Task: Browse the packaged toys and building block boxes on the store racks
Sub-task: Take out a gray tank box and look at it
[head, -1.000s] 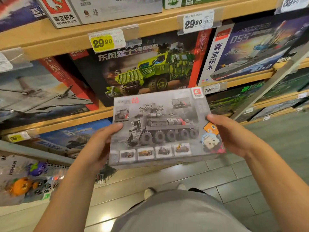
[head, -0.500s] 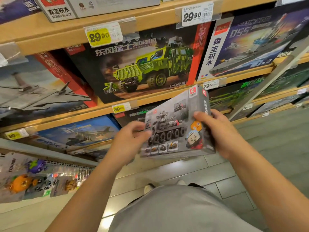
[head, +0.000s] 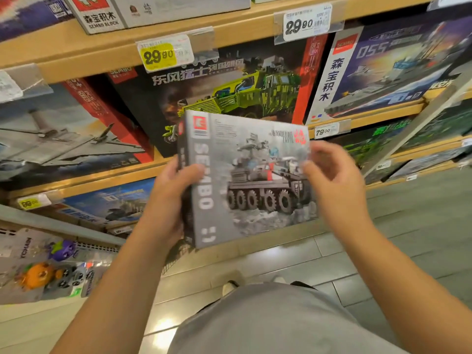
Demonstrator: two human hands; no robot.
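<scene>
A grey box (head: 251, 175) printed with a wheeled vehicle is held before the racks (head: 229, 29), just below a green-truck box (head: 237, 95) at 12 o'clock. Its left edge, at 9 o'clock, is gripped by the left hand (head: 168, 200), thumb on the front. At 3 o'clock the right hand (head: 334, 185) is blurred, fingers loosely spread at the box's right edge; whether they grip cannot be told.

The box (head: 250, 175) sat mid-frame before the shelves (head: 229, 29), left hand (head: 168, 198) at its nine o'clock, right hand (head: 332, 180) at three, keychains (head: 51, 272) at eight.
</scene>
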